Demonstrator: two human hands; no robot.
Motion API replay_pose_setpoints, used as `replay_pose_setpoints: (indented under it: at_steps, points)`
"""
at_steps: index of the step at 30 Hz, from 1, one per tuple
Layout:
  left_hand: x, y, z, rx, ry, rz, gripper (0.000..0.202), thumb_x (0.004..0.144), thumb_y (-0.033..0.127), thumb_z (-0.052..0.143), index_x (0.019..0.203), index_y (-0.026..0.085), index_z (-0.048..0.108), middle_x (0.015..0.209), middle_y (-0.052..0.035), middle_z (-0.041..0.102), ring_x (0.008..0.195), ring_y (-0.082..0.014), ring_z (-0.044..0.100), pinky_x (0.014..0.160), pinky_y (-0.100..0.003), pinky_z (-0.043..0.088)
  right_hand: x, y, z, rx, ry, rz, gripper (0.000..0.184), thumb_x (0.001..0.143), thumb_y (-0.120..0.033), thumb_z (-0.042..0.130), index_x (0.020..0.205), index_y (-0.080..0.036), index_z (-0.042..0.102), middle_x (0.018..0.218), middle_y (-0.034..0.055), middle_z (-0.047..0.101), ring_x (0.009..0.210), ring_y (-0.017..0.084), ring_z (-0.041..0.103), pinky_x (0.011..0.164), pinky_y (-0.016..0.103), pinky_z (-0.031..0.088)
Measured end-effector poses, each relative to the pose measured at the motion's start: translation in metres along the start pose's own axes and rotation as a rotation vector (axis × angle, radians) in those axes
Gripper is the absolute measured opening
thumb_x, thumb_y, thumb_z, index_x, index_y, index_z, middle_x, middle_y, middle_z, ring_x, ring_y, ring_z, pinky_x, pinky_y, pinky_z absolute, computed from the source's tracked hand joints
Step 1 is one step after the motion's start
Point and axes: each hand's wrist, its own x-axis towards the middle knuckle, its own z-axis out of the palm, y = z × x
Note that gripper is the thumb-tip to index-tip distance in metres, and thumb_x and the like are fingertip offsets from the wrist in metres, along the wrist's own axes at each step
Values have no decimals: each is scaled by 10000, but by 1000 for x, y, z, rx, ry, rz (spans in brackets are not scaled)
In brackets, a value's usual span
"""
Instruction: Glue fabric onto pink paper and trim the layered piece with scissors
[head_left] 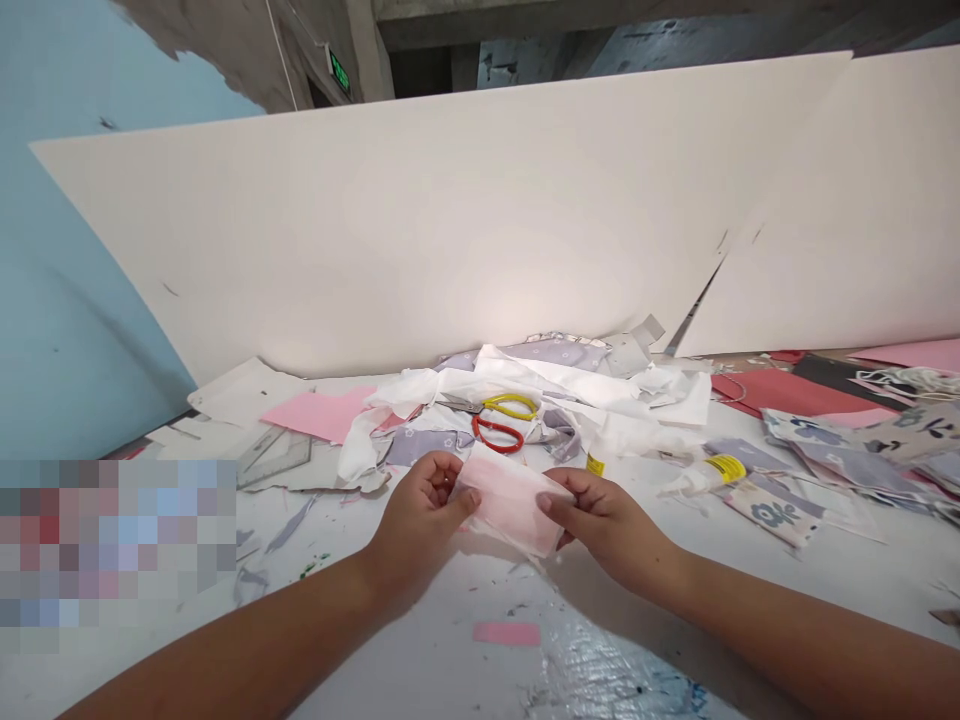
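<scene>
Between my two hands is a small pale pink and white piece of paper (511, 500), tilted above the white tabletop. My left hand (429, 505) pinches its left edge, thumb on top and fingers curled behind. On the opposite edge my right hand (604, 518) grips it the same way. Just beyond the paper lie scissors (499, 433) with one yellow and one red handle loop, resting on fabric and paper scraps. A narrow pink strip (506, 633) lies flat on the table nearer to me.
White paper scraps (585, 385) and grey flowered fabric (427, 445) pile up behind the scissors. Pink paper (319, 412) and grey card lie left. A yellow-labelled bottle (709, 474), patterned fabric pieces (862, 440) and white cord (911, 380) lie right. A white board (480, 220) stands behind.
</scene>
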Motion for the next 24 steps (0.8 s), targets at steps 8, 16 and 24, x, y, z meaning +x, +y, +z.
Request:
replay_pose_setpoints:
  at_steps: [8,16,24]
  points:
    - [3,-5,-4,-95,-100,-45,453,667,328,650,1028,208,404,796,6,572,681,-113,539,608,-247,449,1,1,-1,51,71,-17,224,718,-378,580,780,-162,584,648,-15,599,582,106,550,569,238,449]
    - [10,2,-6,-151,42,-28,411,651,356,658,959,200,434,659,40,560,625,-107,554,627,-253,434,1,-10,1,271,84,38,217,683,-343,636,789,-160,587,681,-6,628,591,111,570,556,239,471]
    - [-10,0,1,43,-397,-145,477,686,389,617,1102,248,430,1043,-79,504,808,-158,544,616,-267,443,-5,-23,4,680,183,46,194,705,-259,640,873,-238,545,811,-34,638,649,85,593,601,199,505]
